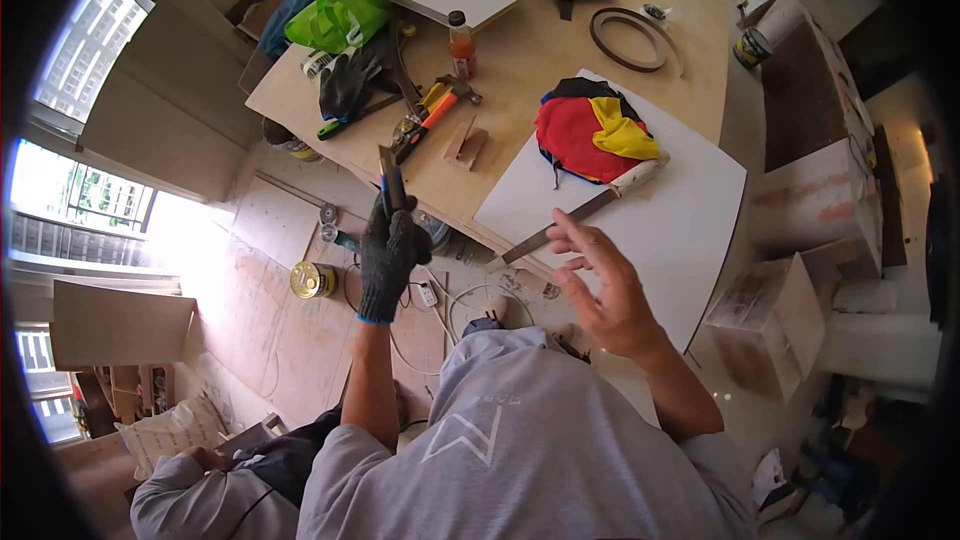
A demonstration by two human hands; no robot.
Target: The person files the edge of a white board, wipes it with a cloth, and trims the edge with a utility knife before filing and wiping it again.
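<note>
My left hand (pixel 388 255), in a dark grey knit glove, is closed around a utility knife (pixel 391 178) with some blue on its body, held upright off the table's front edge. My bare right hand (pixel 600 285) hangs over the white panel (pixel 665 250) with its fingers apart and nothing in them. Just beyond its fingertips a long flat file (pixel 575 218) with a pale handle lies across the panel, one end reaching the table's edge. Behind the file sits a bundled red, yellow and black cloth (pixel 590 135).
On the wooden table (pixel 530 50) are an orange-handled hammer (pixel 432 120), a small wood block (pixel 466 145), a bottle (pixel 461 45), black gloves (pixel 350 85), a green bag (pixel 340 15) and an edging roll (pixel 635 40). A can (pixel 312 280) and cables are on the floor. Another person (pixel 230 490) is at lower left.
</note>
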